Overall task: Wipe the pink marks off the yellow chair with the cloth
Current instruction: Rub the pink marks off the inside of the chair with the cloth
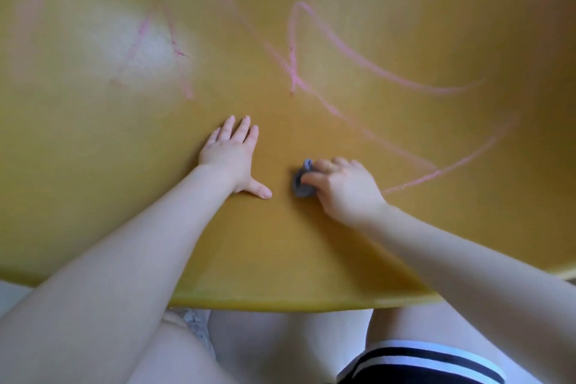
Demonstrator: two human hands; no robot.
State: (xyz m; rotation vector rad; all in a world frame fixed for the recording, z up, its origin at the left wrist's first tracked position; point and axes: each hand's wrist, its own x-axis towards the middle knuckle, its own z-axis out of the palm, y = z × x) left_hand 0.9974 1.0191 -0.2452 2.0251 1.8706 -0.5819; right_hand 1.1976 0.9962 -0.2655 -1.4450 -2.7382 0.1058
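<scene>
Nearest the camera, below the front rim of the smooth yellow plastic chair seat [280, 259], the person's bare legs and dark shorts with white stripes [430, 362] show. Just beyond the rim, the left hand [232, 154] lies flat on the seat, fingers straight and spread, gripping nothing; it looks placed to steady the chair. Beside it, a short way apart, the right hand [344, 188] has its fingers curled tight around a small bunched grey-blue cloth [302, 181], which is pressed against the seat. That patch under the cloth seems free of marks.

Farther out, the pink chalky scribbled marks [358, 59] cross the seat: one line runs just right of the right hand, looping strokes fill the middle, and fainter streaks sit at the far left near a bright glare.

To do this well, I would keep the flat hand bearing down, push the cloth firmly along the nearest line first, then work outward in overlapping strokes, turning the cloth to a fresh face as it picks up colour.
</scene>
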